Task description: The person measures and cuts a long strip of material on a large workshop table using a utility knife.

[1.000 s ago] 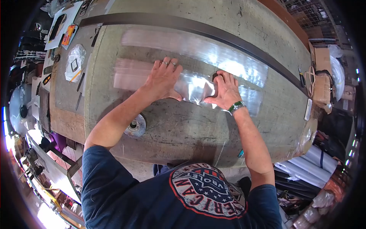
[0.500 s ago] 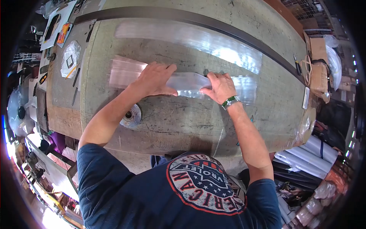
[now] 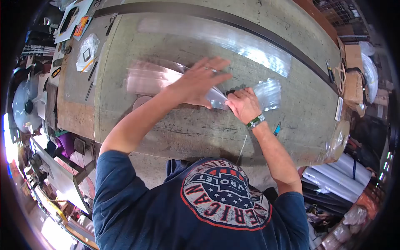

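A clear, shiny plastic strip lies across the worktable, looking pinkish at its left end. My right hand is closed around its middle, where the plastic is gathered and creased. Over the strip's left half, my left hand has its fingers spread, blurred by motion, and hides part of the plastic. A second clear strip lies flat beyond both hands.
A long dark metal bar runs along behind the strips. A blue-handled tool lies beside my right forearm. Pliers and cardboard boxes are at the right edge. A plastic bag and an orange packet lie at the left.
My right hand has closed tighter on the strip, which is now bunched and twisted at the middle. My left hand has moved right and spread its fingers. The whole view has shifted slightly.
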{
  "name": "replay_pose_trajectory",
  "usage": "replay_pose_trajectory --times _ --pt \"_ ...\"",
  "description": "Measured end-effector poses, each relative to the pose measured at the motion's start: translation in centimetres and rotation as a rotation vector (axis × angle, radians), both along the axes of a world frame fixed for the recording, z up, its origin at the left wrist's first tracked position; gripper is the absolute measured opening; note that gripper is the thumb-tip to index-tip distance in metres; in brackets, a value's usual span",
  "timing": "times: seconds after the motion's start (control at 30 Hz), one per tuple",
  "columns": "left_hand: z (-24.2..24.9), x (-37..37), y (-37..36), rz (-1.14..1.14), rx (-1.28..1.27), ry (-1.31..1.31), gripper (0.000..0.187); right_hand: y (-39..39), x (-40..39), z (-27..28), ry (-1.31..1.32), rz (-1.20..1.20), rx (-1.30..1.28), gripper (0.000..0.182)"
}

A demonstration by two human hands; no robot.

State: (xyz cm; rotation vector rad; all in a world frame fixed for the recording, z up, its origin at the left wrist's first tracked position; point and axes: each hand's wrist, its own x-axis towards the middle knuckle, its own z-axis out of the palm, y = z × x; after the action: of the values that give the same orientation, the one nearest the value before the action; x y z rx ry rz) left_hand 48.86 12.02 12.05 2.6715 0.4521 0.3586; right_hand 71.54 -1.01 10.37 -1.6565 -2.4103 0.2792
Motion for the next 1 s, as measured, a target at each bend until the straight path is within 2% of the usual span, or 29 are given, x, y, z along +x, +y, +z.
replay_pose_trajectory --times 0.03,0.13,0.23,0.3,0.47,0.57,0.67,0.77,0.83,0.93,1.0 --pt "-0.2 0.9 0.0 -0.079 0.057 -0.035 0.082 -0.2 -0.2 -0.2 0.010 0.013 0.030 0.012" --pt "-0.3 2.4 -0.4 -0.166 -0.161 0.507 0.051 -1.2 -0.4 -0.2 0.025 -0.002 0.076 0.008" --pt "-0.1 -0.9 -1.2 0.031 -0.191 0.449 0.024 -2.3 -0.1 -0.5 0.000 -0.031 0.073 0.006" --pt "-0.1 -4.8 -1.4 0.056 -0.107 0.362 0.022 -3.1 0.0 -1.1 0.003 -0.055 0.104 0.005" --pt "3.2 -11.3 -3.8 0.259 -0.128 0.546 0.027 -4.9 -0.3 -2.2 0.027 -0.052 0.146 0.013" --pt "2.4 -13.3 -5.3 0.274 0.014 0.370 0.031 -5.8 -0.7 -1.9 0.051 -0.030 0.132 0.017" --pt "2.2 -13.1 -6.3 0.350 0.017 0.361 0.048 -6.5 -0.8 -1.4 0.070 -0.009 0.105 0.014" --pt "2.5 -10.1 -6.8 0.278 0.112 0.225 0.066 -7.0 -0.6 -1.4 0.056 0.002 0.080 0.014" --pt "2.3 -6.9 -7.4 0.198 0.082 0.214 0.081 -6.9 -0.7 -1.2 0.047 0.006 0.071 0.014" --pt "0.4 -2.3 -7.6 0.062 -0.043 0.186 0.065 -7.2 -1.2 -1.1 0.033 0.016 0.072 0.015" --pt "0.0 0.2 -6.5 -0.025 -0.183 0.471 0.051 -7.4 -1.3 -0.9 0.010 0.014 0.060 0.015"
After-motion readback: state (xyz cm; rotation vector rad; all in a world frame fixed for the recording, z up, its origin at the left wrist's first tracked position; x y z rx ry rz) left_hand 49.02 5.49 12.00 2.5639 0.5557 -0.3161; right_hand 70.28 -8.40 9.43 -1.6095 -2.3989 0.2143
